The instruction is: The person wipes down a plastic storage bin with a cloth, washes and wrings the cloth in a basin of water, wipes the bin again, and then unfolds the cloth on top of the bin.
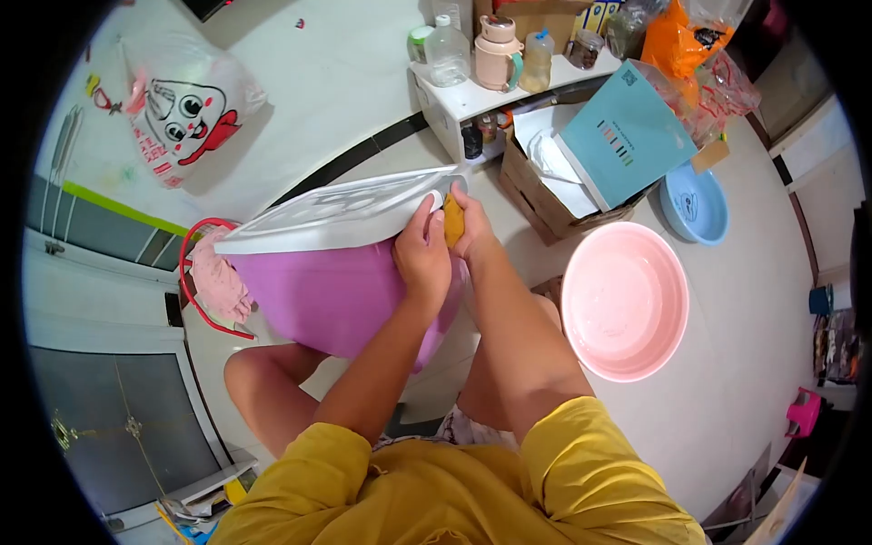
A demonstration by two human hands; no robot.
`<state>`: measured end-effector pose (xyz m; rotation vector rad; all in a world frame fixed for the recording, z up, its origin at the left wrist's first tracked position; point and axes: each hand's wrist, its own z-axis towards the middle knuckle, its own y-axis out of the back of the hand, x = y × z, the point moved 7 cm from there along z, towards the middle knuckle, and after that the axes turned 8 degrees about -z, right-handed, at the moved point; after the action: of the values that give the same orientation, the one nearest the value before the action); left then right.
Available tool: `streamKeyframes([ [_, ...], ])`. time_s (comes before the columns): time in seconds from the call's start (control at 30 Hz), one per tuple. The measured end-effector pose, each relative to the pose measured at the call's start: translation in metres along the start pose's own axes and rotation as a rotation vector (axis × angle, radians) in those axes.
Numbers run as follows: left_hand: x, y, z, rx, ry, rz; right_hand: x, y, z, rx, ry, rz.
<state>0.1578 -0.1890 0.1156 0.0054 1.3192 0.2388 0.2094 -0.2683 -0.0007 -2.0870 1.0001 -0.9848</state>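
A purple plastic storage box [313, 295] with a white lid [336, 213] is tilted in front of my knees. My left hand [424, 259] is closed on the lid's right end, its fingers against the white rim. Beside it, my right hand [472, 221] grips a mustard-yellow cloth [453, 221], pressed to the corner of the lid. Part of the cloth is hidden in the palm. The box's underside is out of sight.
To my right a pink basin [625, 302] stands on the floor, with a blue basin [695, 204] behind it. A cardboard box [536, 195] holds a teal box [627, 132]. Bottles line a white shelf [472, 98]. A red-framed stool [186, 263] with pink cloth is at left.
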Motion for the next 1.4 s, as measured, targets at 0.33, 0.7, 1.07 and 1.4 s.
streamKeyframes([
  [0.33, -0.061, 0.109, -0.017, -0.093, 0.114, -0.245, -0.025, -0.055, -0.075, 0.114, -0.035, -0.148],
  [0.7, -0.084, 0.244, 0.015, -0.129, 0.165, -0.565, -0.068, -0.174, -0.121, 0.063, 0.309, -0.398],
  [1.07, -0.037, 0.300, 0.038, -0.177, 0.236, -0.648, -0.116, -0.205, -0.112, -0.024, 0.463, -0.477],
  [1.4, 0.004, 0.335, 0.097, -0.193, 0.281, -0.651, -0.128, -0.251, -0.047, -0.119, 0.423, -0.561],
])
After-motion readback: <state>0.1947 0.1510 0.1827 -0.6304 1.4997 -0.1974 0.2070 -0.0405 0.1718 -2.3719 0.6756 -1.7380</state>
